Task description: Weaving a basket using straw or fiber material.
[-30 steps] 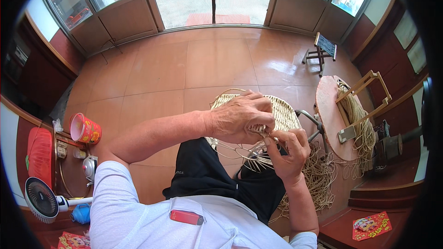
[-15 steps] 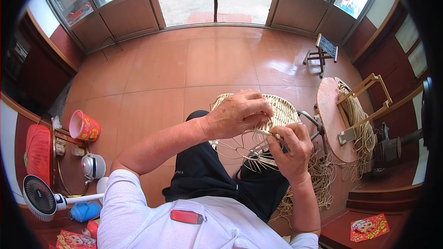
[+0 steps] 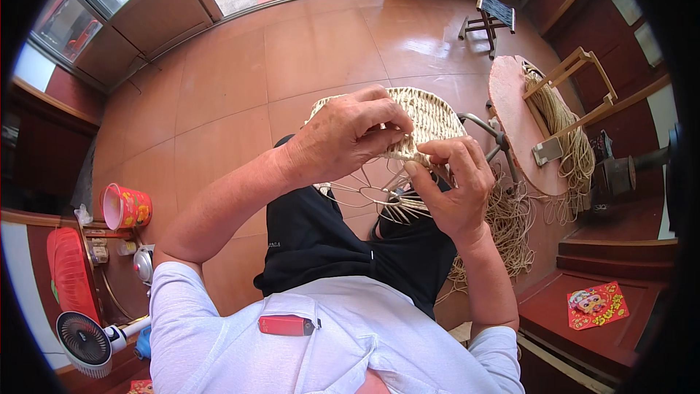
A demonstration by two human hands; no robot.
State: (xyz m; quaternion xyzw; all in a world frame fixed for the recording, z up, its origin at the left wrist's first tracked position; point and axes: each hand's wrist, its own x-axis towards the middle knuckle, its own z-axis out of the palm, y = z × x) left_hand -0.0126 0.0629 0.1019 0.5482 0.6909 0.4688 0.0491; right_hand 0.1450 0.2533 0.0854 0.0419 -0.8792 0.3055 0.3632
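Note:
A pale woven-cord piece (image 3: 430, 111) with a rounded outline lies over my knees. Thin bare ribs (image 3: 368, 193) fan out below its near edge, converging towards my right knee. My left hand (image 3: 348, 135) is closed over the weave from the left, thumb and fingers pinched at the near edge; whatever short end of cord they grip is mostly hidden. Opposite it, my right hand (image 3: 459, 179) pinches the same near edge between thumb and forefinger, the other fingers curled. The fingertips of both hands are close together.
To the right, a pinkish oval board (image 3: 510, 98) bears a wooden frame (image 3: 601, 76) and a hank of cord (image 3: 558, 120). Loose cord (image 3: 503, 233) heaps on the floor beside my right leg. A folding stool (image 3: 492, 18) stands farther off. Leftward are a red bucket (image 3: 125, 206) and fan (image 3: 84, 339).
The view has tilted and turned, so the room sits higher and shifts in the picture. Both hands remain at the woven edge, the left fingers slightly shifted.

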